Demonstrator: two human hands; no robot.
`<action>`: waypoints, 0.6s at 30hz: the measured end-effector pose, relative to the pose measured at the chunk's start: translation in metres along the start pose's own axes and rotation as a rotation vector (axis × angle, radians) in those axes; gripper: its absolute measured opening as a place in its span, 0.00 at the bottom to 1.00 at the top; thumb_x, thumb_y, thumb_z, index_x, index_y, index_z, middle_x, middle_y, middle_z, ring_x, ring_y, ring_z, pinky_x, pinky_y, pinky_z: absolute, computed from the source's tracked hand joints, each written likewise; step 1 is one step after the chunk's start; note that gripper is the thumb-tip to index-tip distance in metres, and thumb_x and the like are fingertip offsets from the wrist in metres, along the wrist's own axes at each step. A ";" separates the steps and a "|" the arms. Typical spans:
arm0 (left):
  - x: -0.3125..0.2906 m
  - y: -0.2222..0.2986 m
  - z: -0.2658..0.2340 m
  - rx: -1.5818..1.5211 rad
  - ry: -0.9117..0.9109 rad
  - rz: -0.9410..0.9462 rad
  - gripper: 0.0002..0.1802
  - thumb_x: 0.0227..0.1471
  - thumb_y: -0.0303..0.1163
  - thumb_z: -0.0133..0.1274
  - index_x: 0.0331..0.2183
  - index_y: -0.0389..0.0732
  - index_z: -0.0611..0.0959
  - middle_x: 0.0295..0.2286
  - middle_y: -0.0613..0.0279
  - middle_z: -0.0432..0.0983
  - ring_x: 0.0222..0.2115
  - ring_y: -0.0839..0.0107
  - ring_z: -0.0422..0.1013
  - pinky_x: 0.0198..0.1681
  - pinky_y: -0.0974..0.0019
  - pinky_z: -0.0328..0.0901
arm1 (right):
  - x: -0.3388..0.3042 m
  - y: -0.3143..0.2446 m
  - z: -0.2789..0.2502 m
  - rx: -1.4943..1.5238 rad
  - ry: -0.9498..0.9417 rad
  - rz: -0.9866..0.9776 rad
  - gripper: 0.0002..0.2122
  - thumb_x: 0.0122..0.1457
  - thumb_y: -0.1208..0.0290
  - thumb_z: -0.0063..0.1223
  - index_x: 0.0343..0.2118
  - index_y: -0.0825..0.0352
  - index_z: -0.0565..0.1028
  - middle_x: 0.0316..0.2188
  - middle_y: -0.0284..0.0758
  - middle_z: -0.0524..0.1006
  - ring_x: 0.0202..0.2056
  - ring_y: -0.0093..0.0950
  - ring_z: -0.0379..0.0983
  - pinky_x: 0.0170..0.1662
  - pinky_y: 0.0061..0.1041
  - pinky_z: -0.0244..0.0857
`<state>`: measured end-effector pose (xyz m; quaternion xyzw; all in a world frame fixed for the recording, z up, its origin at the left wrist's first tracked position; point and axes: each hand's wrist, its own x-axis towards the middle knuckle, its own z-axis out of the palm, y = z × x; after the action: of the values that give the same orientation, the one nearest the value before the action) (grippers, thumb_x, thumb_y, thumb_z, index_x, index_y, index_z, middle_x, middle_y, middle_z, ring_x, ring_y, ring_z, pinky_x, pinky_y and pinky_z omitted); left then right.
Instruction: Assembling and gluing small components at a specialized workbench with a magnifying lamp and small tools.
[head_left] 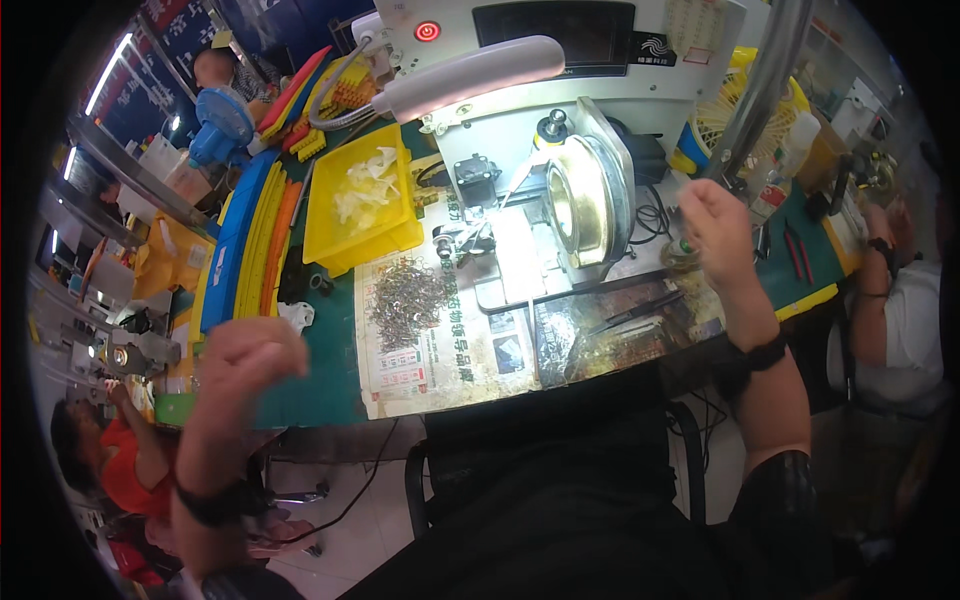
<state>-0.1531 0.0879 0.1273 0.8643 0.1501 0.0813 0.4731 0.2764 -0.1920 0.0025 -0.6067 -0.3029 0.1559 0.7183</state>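
My left hand (245, 360) is raised over the left part of the green bench, its fingers curled in; nothing shows in it. My right hand (715, 225) is lifted at the right of the white machine (520, 170), fingers pinched close together; whether a small part sits between them is too blurred to tell. A heap of small metal parts (408, 292) lies on a newspaper (430, 350) between my hands. A round brass-coloured wheel (580, 200) sits on the machine's front.
A yellow bin (352, 235) with white plastic pieces stands at the back left, beside blue, yellow and orange trays (245, 250). Black tweezers (635, 312) lie on the paper. A white lamp arm (470, 75) reaches over the machine. Other people work at left and right.
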 end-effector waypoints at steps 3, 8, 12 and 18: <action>0.027 -0.009 0.072 0.078 0.082 0.141 0.12 0.54 0.31 0.55 0.22 0.37 0.76 0.30 0.59 0.75 0.37 0.67 0.72 0.43 0.65 0.66 | 0.015 0.001 0.039 -0.151 -0.092 0.013 0.05 0.64 0.72 0.56 0.36 0.68 0.78 0.20 0.20 0.70 0.20 0.10 0.60 0.23 0.13 0.53; 0.075 -0.068 0.141 -0.332 -0.131 0.076 0.21 0.52 0.24 0.63 0.46 0.36 0.73 0.37 0.60 0.75 0.40 0.72 0.75 0.46 0.66 0.70 | 0.023 -0.007 0.068 -0.095 -0.440 0.162 0.09 0.62 0.72 0.60 0.43 0.66 0.82 0.23 0.20 0.75 0.23 0.10 0.62 0.26 0.15 0.56; 0.108 -0.035 0.191 -0.746 0.145 0.055 0.15 0.57 0.24 0.57 0.47 0.33 0.75 0.42 0.54 0.76 0.38 0.71 0.76 0.44 0.67 0.73 | 0.028 -0.008 0.068 -0.080 -0.450 0.182 0.08 0.57 0.77 0.62 0.39 0.67 0.84 0.25 0.23 0.78 0.23 0.11 0.63 0.26 0.16 0.55; 0.145 -0.015 0.215 -1.056 0.288 -0.008 0.21 0.60 0.28 0.57 0.53 0.31 0.75 0.42 0.57 0.76 0.38 0.70 0.76 0.44 0.67 0.72 | 0.038 -0.011 0.067 -0.154 -0.529 0.171 0.09 0.54 0.82 0.59 0.37 0.68 0.84 0.25 0.25 0.80 0.23 0.12 0.66 0.26 0.16 0.58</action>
<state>0.0411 -0.0262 -0.0014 0.4890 0.1554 0.2612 0.8176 0.2618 -0.1201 0.0279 -0.6210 -0.4383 0.3454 0.5504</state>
